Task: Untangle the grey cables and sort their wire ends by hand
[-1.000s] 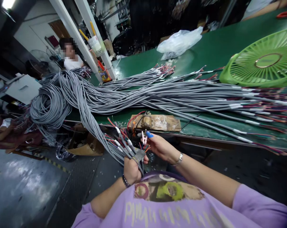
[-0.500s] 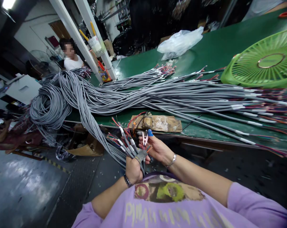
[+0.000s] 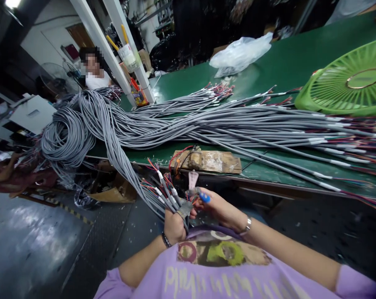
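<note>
My left hand (image 3: 174,226) is closed round a bundle of grey cables (image 3: 167,197); their stripped ends fan upward with white sleeves and thin coloured wires. A grey wrap covers its thumb. Just to the right, my right hand (image 3: 220,207) is closed, its fingertips close to the orange and red wires (image 3: 195,201) beside my left thumb. A blue cover (image 3: 204,197) sits on its thumb. A small pink clip-like tool (image 3: 193,179) sticks up from its fingers; its lower end is hidden.
Many grey cables (image 3: 206,124) run along the green bench (image 3: 181,85). A wooden board (image 3: 219,161) lies at the bench's front edge. A green fan (image 3: 346,83) and a plastic bag (image 3: 240,56) are farther back. A person (image 3: 97,77) is at the far left.
My right hand has moved down and right, its thumb now lower and near the wires. The pink tool has turned and stands above the fingers. My left hand keeps its hold.
</note>
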`<action>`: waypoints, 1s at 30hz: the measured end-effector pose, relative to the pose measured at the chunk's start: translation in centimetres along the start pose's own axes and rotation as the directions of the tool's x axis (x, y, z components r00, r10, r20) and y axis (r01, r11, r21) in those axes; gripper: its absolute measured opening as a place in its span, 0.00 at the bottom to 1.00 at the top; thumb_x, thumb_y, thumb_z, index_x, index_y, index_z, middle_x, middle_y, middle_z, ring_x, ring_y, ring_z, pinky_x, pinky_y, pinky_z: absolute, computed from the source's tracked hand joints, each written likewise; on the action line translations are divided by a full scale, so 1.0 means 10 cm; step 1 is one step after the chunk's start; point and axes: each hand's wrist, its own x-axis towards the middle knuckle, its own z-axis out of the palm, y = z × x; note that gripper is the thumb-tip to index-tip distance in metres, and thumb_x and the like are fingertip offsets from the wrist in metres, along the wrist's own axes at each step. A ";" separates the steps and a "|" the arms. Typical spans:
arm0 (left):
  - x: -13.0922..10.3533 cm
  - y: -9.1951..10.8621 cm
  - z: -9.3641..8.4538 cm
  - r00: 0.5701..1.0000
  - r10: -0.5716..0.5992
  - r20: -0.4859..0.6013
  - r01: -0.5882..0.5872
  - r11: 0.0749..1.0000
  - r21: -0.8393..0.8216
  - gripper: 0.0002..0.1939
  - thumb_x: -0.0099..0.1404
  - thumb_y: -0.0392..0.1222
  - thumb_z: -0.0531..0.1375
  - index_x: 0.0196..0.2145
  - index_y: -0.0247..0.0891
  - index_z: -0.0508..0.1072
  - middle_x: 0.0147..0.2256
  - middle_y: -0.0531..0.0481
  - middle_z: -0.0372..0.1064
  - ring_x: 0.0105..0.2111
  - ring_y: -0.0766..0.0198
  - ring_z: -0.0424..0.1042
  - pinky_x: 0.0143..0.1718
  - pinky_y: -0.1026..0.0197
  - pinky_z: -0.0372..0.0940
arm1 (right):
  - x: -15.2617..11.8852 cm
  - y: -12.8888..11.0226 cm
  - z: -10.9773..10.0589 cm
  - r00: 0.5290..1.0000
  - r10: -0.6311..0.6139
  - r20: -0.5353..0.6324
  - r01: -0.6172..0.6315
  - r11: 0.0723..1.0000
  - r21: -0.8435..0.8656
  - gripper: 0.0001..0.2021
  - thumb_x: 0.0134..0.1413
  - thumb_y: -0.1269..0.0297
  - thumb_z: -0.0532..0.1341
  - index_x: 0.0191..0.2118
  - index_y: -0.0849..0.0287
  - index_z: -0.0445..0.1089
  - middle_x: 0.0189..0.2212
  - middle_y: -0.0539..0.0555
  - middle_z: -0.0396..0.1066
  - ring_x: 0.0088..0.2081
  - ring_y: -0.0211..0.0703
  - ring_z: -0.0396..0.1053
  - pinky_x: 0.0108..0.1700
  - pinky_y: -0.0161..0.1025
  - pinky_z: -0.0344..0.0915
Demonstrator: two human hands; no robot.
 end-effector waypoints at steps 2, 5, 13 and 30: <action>-0.01 -0.04 -0.03 1.000 0.015 0.021 -0.017 0.999 0.049 0.14 0.51 0.48 0.65 0.19 0.33 0.72 0.17 0.50 0.69 0.18 0.66 0.68 0.22 0.64 0.62 | -0.08 0.02 0.03 1.000 -0.019 0.004 0.019 0.998 -0.059 0.15 0.48 0.52 0.64 0.34 0.60 0.66 0.22 0.49 0.68 0.26 0.39 0.67 0.33 0.39 0.62; -0.01 -0.03 -0.05 0.995 -0.023 0.096 0.009 0.990 0.137 0.13 0.50 0.46 0.66 0.21 0.33 0.73 0.17 0.49 0.70 0.19 0.64 0.69 0.22 0.64 0.63 | -0.12 0.00 0.05 1.000 -0.020 0.012 0.021 0.991 -0.135 0.13 0.50 0.55 0.63 0.31 0.59 0.65 0.19 0.48 0.68 0.23 0.39 0.67 0.30 0.38 0.62; -0.03 0.09 -0.08 0.969 -0.115 0.219 0.054 0.962 0.267 0.13 0.49 0.47 0.66 0.20 0.34 0.73 0.16 0.49 0.70 0.19 0.62 0.71 0.22 0.63 0.65 | -0.10 -0.12 0.08 0.997 0.019 0.072 0.004 0.949 -0.314 0.13 0.49 0.54 0.63 0.27 0.59 0.65 0.17 0.49 0.69 0.21 0.39 0.67 0.26 0.36 0.61; 0.02 0.10 -0.03 1.000 -0.025 -0.019 0.024 0.999 -0.046 0.16 0.48 0.48 0.66 0.15 0.34 0.69 0.14 0.49 0.66 0.21 0.62 0.71 0.26 0.62 0.67 | -0.11 -0.09 0.05 0.992 -0.088 -0.091 0.056 0.951 -0.305 0.15 0.46 0.52 0.65 0.24 0.59 0.68 0.19 0.49 0.67 0.24 0.37 0.63 0.31 0.37 0.61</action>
